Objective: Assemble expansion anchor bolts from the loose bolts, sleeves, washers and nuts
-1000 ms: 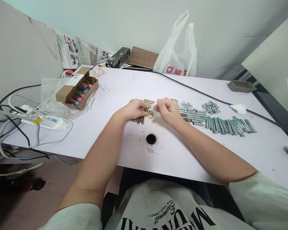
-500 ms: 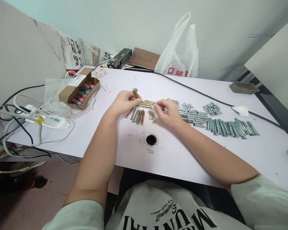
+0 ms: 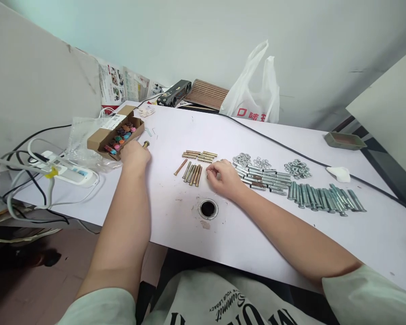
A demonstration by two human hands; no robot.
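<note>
My left hand (image 3: 135, 155) is closed on a bolt (image 3: 146, 144), whose brassy head sticks out beside the knuckles. It is at the front right edge of a cardboard box (image 3: 99, 140) of coloured caps (image 3: 117, 139); the fingertips are hidden. My right hand (image 3: 223, 178) rests on the table with thumb and fingers pinched together; anything between them is too small to make out. Left of it lie several brass-coloured bolts (image 3: 193, 175), with brassy sleeves (image 3: 203, 156) behind them. Silver sleeves (image 3: 267, 177) lie just to its right.
Silver bolts (image 3: 325, 197), nuts (image 3: 297, 169) and washers (image 3: 242, 159) lie in groups on the right. A black cable (image 3: 274, 139) crosses the table behind them. A round hole (image 3: 208, 208) opens near the front edge. A power strip (image 3: 72, 174) sits at left.
My left hand has moved left with the bolt, from beside the brassy sleeves to the cardboard box. My right hand has come slightly nearer me, over where loose washers lay. The view has shifted a little.
</note>
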